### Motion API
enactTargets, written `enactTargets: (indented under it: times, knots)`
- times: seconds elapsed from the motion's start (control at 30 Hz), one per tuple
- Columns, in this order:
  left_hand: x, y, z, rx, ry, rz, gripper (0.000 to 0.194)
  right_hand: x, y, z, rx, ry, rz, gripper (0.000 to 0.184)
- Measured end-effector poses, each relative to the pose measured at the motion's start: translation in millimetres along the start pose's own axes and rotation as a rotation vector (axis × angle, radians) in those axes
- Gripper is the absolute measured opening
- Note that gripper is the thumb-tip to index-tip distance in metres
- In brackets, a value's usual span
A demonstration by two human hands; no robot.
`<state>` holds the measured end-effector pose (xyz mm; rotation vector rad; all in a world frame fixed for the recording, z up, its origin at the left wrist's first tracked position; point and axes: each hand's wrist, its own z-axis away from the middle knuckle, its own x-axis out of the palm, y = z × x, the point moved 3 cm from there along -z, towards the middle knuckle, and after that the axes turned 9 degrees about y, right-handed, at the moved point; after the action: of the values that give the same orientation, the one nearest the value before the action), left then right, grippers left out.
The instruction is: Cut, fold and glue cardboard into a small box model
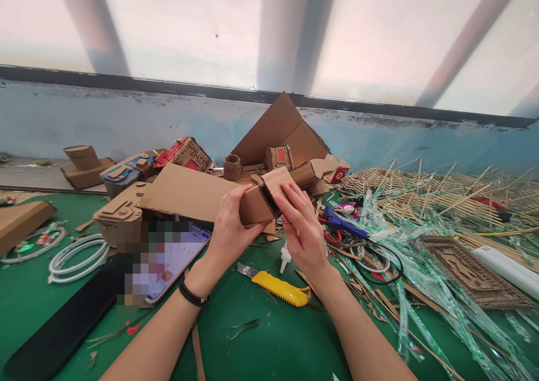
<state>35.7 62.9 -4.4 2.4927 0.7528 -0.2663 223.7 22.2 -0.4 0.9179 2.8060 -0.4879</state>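
Two bare forearms [155,330] lead to half-curled hands [231,215] [304,221], both grasping a folded cardboard piece [255,204].

the green table [290,339] bears a yellow cutter [280,289] and scraps [197,347].

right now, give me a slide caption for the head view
Left hand and right hand hold folded cardboard; a yellow knife lies on the green table.

the hands [229,221] [304,232] partly hide the cardboard piece [257,204], pixelation the phone [179,264].
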Motion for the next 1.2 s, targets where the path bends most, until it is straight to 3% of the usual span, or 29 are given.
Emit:
enactTargets:
  times: [0.13,0.2,0.27,0.37,0.43,0.53,0.7,0.87,1.2]
  knots:
    - [0.0,0,0,0.0,0.002,0.001,0.078,-2,-2,-1,0.007,0.026,-0.036,0.068]
    - [-0.5,1,0,-0.003,0.001,-0.002,0.078,-6,-2,-3,0.048,0.126,-0.092,0.062]
    - [-1.1,1,-1,-0.014,-0.004,-0.006,0.077,-16,1,-8,0.201,0.351,-0.16,0.053]
    - [-1.5,0,-1,-0.024,-0.015,-0.008,0.076,-31,15,-12,0.547,0.756,-0.343,0.048]
    - [-1.5,0,-1,-0.024,-0.019,-0.008,0.076,-38,28,-13,0.718,0.907,-0.511,0.049]
    - [-1.5,1,0,-0.015,-0.022,-0.01,0.076,-41,49,-9,0.952,1.012,-0.703,0.036]
    - [-1.6,3,0,-0.015,-0.033,-0.01,0.075,-25,62,2,1.315,0.805,-0.864,0.027]
    - [-1.1,2,-1,-0.014,-0.028,-0.011,0.075,-13,52,2,1.26,0.692,-0.811,0.036]
    - [-3.6,5,-1,-0.021,-0.013,-0.021,0.075,1,41,6,1.325,0.653,-0.867,0.047]
